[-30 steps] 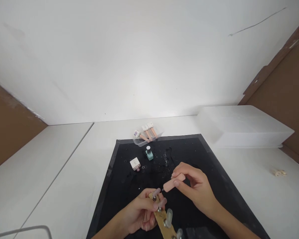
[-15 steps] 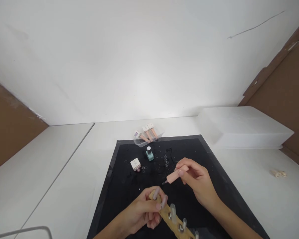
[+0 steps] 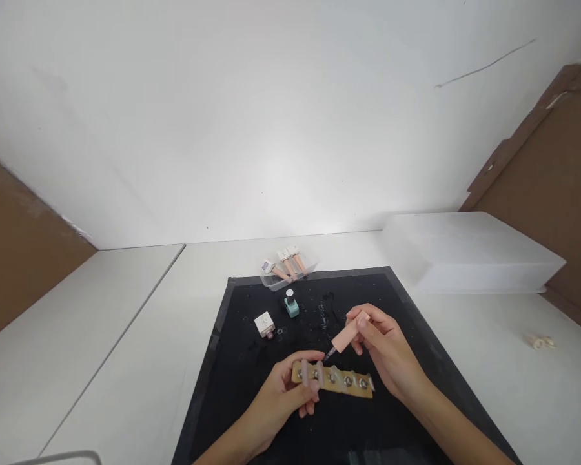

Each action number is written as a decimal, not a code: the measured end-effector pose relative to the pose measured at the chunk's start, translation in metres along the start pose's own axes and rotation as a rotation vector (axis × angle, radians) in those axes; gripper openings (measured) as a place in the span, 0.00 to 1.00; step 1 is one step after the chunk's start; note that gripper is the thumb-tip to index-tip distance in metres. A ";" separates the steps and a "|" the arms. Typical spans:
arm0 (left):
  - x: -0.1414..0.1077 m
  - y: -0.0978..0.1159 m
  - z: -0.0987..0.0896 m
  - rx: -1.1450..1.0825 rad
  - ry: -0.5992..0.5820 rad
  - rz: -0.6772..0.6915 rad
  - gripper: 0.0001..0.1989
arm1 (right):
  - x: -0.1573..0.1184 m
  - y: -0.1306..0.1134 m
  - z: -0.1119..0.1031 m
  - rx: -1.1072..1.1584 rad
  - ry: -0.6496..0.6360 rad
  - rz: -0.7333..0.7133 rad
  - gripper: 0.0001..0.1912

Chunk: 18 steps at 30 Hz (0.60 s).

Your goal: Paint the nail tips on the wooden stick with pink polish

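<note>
Left hand (image 3: pixel 283 391) curls in a pinch, just beside the right hand (image 3: pixel 381 339), its fingers bent (both forearms reach in diagonally).

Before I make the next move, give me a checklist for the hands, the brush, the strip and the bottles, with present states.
1. Left hand gripping the strip at one end: ok.
2. Right hand holding the pink brush handle: ok.
3. Brush tip clear of the nail tips: cannot tell; it is very near one.
4. White bottle on the mat standing upright: not ok, it lies on its side.
5. Teal bottle capped: ok.
</note>
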<state>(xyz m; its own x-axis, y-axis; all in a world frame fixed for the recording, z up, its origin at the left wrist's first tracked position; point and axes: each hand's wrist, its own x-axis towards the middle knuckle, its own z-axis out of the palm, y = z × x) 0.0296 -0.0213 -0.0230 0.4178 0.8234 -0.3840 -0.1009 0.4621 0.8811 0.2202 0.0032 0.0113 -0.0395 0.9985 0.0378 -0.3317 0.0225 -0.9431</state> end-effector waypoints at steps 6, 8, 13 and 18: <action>-0.004 0.010 0.002 -0.110 0.059 0.023 0.25 | -0.001 -0.002 -0.001 -0.080 -0.044 0.009 0.11; -0.005 0.012 0.002 -0.136 0.067 0.027 0.25 | -0.001 -0.002 -0.002 -0.109 -0.053 0.003 0.11; -0.007 0.014 0.000 -0.201 0.049 0.023 0.25 | -0.001 -0.002 -0.004 -0.160 -0.084 -0.022 0.10; -0.009 0.013 -0.002 -0.228 0.031 0.025 0.24 | -0.001 0.000 -0.004 -0.193 -0.140 -0.045 0.10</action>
<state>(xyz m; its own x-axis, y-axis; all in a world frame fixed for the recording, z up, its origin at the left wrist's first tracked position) 0.0227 -0.0223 -0.0085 0.3854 0.8434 -0.3744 -0.3139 0.5014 0.8063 0.2245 0.0027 0.0100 -0.1638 0.9799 0.1143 -0.1499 0.0898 -0.9846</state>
